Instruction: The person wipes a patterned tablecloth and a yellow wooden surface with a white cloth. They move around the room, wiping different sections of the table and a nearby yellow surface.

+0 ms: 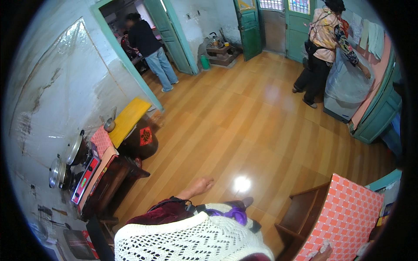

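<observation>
My left hand (201, 186) hangs over the wooden floor in front of my body, its fingers loosely curled with nothing seen in them. At the lower right my right hand (323, 254) is at the top of a table with a red-and-white checked cover (350, 213). Its fingers are pressed on a small, whitish, crumpled cloth (325, 246) lying against that cover. The lower edge of the picture cuts off most of this hand. Below the tabletop, the brown wooden side (305, 211) of the table shows.
At the left stand a gas stove (85, 180), pots (58, 173), a yellow board (129, 122) and a dark jar (141, 141). One person (152, 43) stands in the doorway; another (321, 43) touches a plastic-covered appliance (348, 82). A kettle (214, 40) sits at the back.
</observation>
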The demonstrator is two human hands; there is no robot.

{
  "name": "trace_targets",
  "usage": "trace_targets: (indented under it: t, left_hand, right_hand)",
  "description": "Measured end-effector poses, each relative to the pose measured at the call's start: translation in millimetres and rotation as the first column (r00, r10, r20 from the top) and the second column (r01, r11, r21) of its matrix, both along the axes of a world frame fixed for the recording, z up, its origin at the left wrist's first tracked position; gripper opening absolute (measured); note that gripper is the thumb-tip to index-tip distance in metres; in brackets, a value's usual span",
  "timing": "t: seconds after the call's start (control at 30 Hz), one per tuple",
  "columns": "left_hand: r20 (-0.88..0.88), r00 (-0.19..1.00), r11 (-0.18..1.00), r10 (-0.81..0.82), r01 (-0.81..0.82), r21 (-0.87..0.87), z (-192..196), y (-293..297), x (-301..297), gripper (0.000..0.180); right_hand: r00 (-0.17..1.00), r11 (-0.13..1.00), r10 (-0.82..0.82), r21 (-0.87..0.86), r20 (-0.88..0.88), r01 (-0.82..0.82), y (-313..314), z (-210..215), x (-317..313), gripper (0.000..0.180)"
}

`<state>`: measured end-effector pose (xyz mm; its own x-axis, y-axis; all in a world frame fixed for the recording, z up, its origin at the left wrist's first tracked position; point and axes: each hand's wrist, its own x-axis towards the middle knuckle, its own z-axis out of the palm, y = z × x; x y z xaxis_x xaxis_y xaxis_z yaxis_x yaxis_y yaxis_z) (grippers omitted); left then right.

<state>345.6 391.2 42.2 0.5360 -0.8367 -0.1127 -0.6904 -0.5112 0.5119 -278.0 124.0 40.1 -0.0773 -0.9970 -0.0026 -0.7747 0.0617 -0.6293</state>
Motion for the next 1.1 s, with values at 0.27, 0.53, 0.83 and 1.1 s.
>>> trace_targets:
  t: [0.27, 0.53, 0.83, 1.1]
  left_hand:
    - [-0.161, 0.986, 0.997, 0.032, -0.043, -0.063, -46, -56, 47, 0.029]
    - [-0.238, 0.962, 0.991, -0.131, 0.129, -0.027, -43, -59, 2, 0.028]
    - [-0.261, 0.962, 0.995, -0.076, 0.09, 0.04, -43, -71, -40, 0.028]
    - [-0.22, 0.975, 0.981, -0.002, 0.044, 0.189, -17, -88, -87, 0.031]
  right_hand:
    - [0.9, 0.957, 0.05, -0.237, -0.432, -0.167, -45, -61, -42, 0.04]
    - [0.97, 0.992, 0.122, 0.042, -0.209, -0.116, -31, 41, -11, 0.03]
    - [0.967, 0.989, -0.038, 0.13, -0.251, 0.073, -117, 92, -151, 0.044]
    - [0.822, 0.898, -0.24, 0.203, -0.516, 0.39, -182, 38, -211, 0.044]
